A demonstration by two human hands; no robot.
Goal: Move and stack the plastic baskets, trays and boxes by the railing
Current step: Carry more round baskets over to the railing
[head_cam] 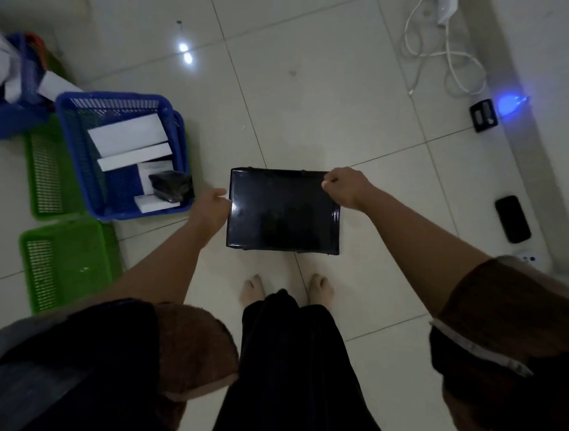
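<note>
A glossy black tray [281, 212] hangs level above the tiled floor in front of my feet. My left hand [212, 206] grips its left edge and my right hand [348, 187] grips its far right corner. To the left stands a blue mesh basket [77, 151] holding several white boxes [128, 133] and a black bundle [172, 185]. It rests partly on a green mesh basket [46, 172]. A second green basket [69, 264] lies nearer me. Another blue basket [20, 86] with white items sits at the far left.
White cables [445, 55] and a power strip trail along the wall at the upper right. A small black device [483, 115] with a blue light beside it and a black oblong object [512, 218] lie along the right side. My bare feet [285, 289] stand on the tiles.
</note>
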